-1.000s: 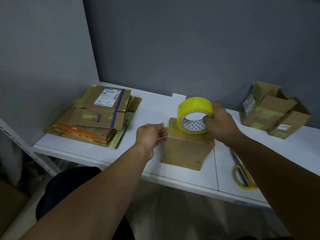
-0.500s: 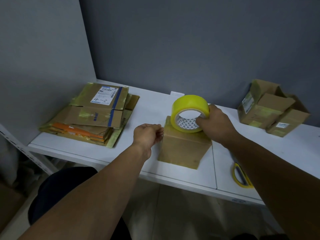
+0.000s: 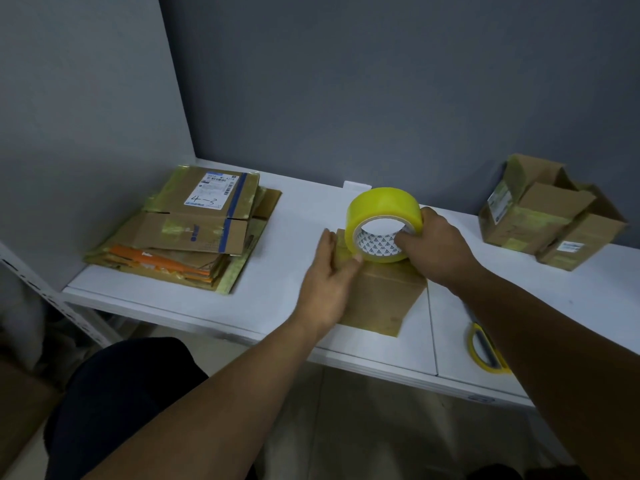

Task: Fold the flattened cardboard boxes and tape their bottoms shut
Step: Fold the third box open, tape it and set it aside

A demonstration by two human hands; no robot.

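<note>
1. The step in hand is judged to be the laying of tape across the upturned bottom of the folded box (image 3: 377, 296), which stands on the white table (image 3: 301, 216) near its front edge, between the stack of flattened boxes (image 3: 194, 230) on the left and the finished boxes (image 3: 547, 216) at the far right.
2. The free end of the tape should be pressed down firmly on the near-left side of the box before the roll is drawn across, so that the seam is covered in one straight run.
3. The roll should be kept low and the strip taut, or wrinkles are likely.
4. The tape roll (image 3: 382, 223) is gripped by the right hand (image 3: 436, 247), fingers curled around its rim and into its core, forearm reaching in from the lower right.
5. The left hand (image 3: 329, 285) is laid against the box's left side, fingers extended and together, thumb tip touching the roll's lower edge; nothing is clasped by it.
6. The scissors (image 3: 485, 351) lie just right of the box, partly hidden by the right forearm, ready for the cut.
</note>
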